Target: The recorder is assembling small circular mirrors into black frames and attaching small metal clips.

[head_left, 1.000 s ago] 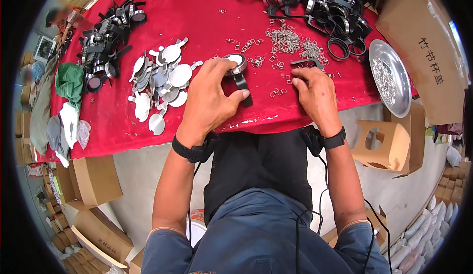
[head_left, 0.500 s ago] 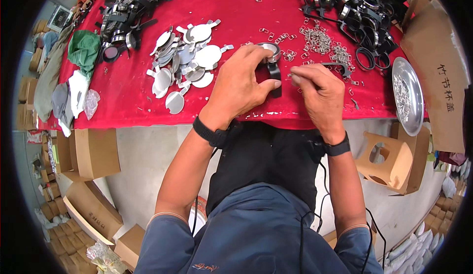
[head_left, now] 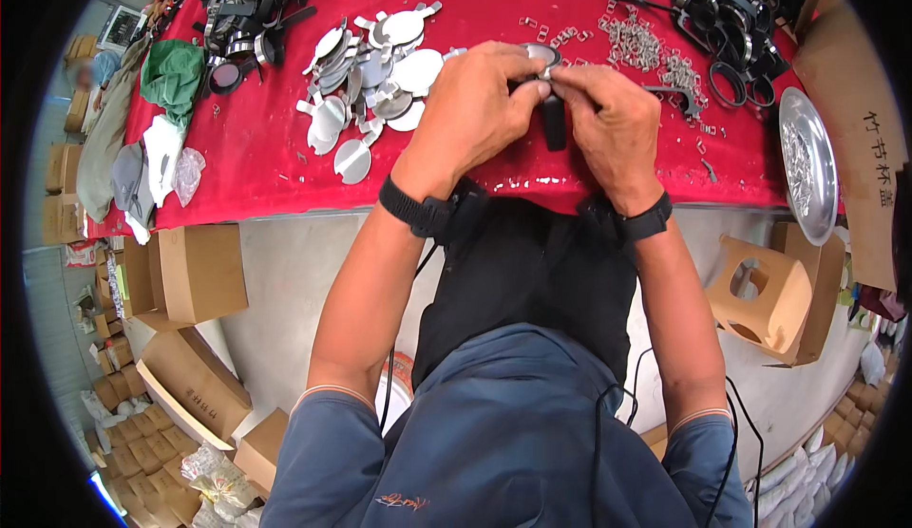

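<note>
Oval metal tray (head_left: 796,106): small silvery pieces (head_left: 803,167) contained. Left of tray: black-handled ring part (head_left: 555,125), held between hands; gripped by left hand (head_left: 478,103), met by right hand's (head_left: 619,122) closed fingertips.

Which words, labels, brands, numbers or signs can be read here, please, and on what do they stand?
Tall brown cardboard box, right: black vertical characters, legible but not transcribed.
Long brown cardboard box, lower left: dark characters, too small to read.
Blue fabric shirt: orange script, too blurred to read.

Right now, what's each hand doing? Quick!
Left hand: closed, holding the black part.
Right hand: closed at that part; anything small pinched there cannot be told.
</note>
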Action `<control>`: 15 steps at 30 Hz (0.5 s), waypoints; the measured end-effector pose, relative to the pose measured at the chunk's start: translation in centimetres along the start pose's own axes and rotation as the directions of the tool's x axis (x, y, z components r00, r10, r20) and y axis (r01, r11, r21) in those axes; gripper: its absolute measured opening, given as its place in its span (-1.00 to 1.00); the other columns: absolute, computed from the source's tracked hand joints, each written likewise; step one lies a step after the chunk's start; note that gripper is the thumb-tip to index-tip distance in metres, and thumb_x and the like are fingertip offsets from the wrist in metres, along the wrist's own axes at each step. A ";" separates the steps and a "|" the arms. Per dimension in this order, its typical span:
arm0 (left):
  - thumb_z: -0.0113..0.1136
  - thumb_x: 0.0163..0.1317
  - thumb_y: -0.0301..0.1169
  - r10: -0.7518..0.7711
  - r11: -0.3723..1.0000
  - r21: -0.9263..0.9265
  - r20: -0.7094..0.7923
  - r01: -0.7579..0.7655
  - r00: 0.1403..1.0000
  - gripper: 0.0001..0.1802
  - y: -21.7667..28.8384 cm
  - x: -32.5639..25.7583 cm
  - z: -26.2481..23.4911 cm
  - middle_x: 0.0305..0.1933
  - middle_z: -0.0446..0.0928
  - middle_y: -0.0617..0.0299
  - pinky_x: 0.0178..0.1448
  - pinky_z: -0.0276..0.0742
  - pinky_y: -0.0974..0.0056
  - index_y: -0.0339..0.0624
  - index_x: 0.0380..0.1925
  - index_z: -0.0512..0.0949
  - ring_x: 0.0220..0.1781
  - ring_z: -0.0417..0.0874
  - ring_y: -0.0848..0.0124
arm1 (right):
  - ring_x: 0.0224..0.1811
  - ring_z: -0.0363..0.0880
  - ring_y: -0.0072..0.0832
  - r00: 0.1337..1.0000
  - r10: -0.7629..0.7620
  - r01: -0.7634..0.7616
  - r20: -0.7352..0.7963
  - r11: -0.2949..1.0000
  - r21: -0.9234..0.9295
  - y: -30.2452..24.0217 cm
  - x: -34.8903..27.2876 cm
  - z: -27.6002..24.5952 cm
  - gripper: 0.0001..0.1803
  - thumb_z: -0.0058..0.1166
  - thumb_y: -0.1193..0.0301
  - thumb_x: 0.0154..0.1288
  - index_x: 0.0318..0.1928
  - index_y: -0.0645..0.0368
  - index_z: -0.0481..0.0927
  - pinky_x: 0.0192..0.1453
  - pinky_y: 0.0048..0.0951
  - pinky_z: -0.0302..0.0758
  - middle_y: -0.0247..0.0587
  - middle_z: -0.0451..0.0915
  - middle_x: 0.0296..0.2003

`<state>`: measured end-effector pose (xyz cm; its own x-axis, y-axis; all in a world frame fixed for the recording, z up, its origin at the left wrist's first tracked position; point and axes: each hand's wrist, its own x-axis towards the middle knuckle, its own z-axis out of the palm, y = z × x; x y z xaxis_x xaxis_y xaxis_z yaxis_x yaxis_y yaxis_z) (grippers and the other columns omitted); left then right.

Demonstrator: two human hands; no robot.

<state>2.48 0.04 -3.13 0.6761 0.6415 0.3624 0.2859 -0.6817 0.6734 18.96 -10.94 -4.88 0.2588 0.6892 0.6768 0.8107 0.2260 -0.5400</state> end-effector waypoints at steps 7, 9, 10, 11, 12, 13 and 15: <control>0.50 0.42 -0.36 -0.066 0.997 -0.026 0.008 0.067 0.998 -0.69 0.3 0.1 0.2 0.16 0.88 0.00 0.18 0.79 0.15 -0.20 0.09 0.88 0.10 0.92 0.13 | -0.15 0.91 -0.10 0.978 0.208 -0.207 0.003 0.971 0.123 -0.9 -0.7 -0.1 -0.80 0.39 0.56 0.43 0.01 0.16 0.90 -0.01 -0.22 0.80 -0.04 0.90 -0.15; 0.51 0.41 -0.35 -0.097 0.995 0.001 0.009 0.097 0.995 -0.69 0.4 0.1 0.2 0.11 0.89 0.00 0.16 0.79 0.16 -0.19 0.08 0.89 0.05 0.92 0.13 | -0.13 0.91 -0.10 0.980 0.199 -0.197 -0.002 0.974 0.110 -1.0 -0.9 -0.1 -0.80 0.38 0.56 0.43 0.01 0.16 0.90 0.00 -0.22 0.80 -0.03 0.90 -0.14; 0.51 0.41 -0.35 -0.095 0.995 0.004 0.011 0.095 0.995 -0.69 0.6 0.1 0.2 0.11 0.89 0.00 0.16 0.79 0.16 -0.19 0.08 0.89 0.05 0.92 0.13 | -0.12 0.92 -0.10 0.982 0.188 -0.187 -0.004 0.978 0.094 -1.1 -1.0 -0.1 -0.79 0.38 0.56 0.43 0.02 0.16 0.90 0.00 -0.22 0.80 -0.02 0.90 -0.13; 0.51 0.39 -0.35 -0.109 0.994 0.011 0.014 0.108 0.994 -0.70 0.7 0.2 0.2 0.08 0.90 0.00 0.15 0.79 0.17 -0.19 0.07 0.89 0.01 0.93 0.13 | -0.12 0.92 -0.10 0.982 0.189 -0.188 -0.008 0.978 0.096 -1.0 -1.1 -0.1 -0.79 0.38 0.56 0.43 0.02 0.16 0.90 0.00 -0.22 0.80 -0.02 0.90 -0.13; 0.51 0.38 -0.35 -0.123 0.992 0.018 0.017 0.123 0.992 -0.70 0.7 0.3 0.3 0.05 0.91 0.00 0.13 0.79 0.17 -0.19 0.06 0.90 -0.03 0.93 0.13 | -0.11 0.91 -0.09 0.988 0.155 -0.154 -0.016 0.986 0.072 -0.9 -1.2 0.0 -0.79 0.37 0.56 0.44 0.02 0.16 0.90 0.01 -0.22 0.80 -0.01 0.90 -0.12; 0.51 0.38 -0.35 -0.122 0.992 0.021 0.019 0.121 0.992 -0.70 0.7 0.4 0.2 0.05 0.91 0.00 0.13 0.79 0.17 -0.19 0.06 0.90 -0.03 0.93 0.13 | -0.11 0.91 -0.09 0.992 0.120 -0.119 -0.023 0.992 0.047 -0.9 -1.2 0.0 -0.79 0.36 0.57 0.45 0.02 0.17 0.90 0.02 -0.22 0.80 0.00 0.90 -0.12; 0.51 0.37 -0.36 -0.108 0.993 0.049 0.004 0.108 0.994 -0.70 0.9 0.5 0.2 0.01 0.91 0.00 0.08 0.79 0.19 -0.19 0.05 0.91 -0.10 0.92 0.18 | -0.10 0.92 -0.10 0.985 0.169 -0.167 -0.026 0.983 0.082 -0.9 -1.3 0.1 -0.79 0.35 0.57 0.45 0.02 0.18 0.89 0.02 -0.23 0.80 -0.01 0.90 -0.11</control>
<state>3.23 -0.28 -2.50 0.6440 0.7100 0.2849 0.3899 -0.6250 0.6763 17.79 -11.95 -5.31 0.4059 0.6991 0.5886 0.7104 0.1639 -0.6845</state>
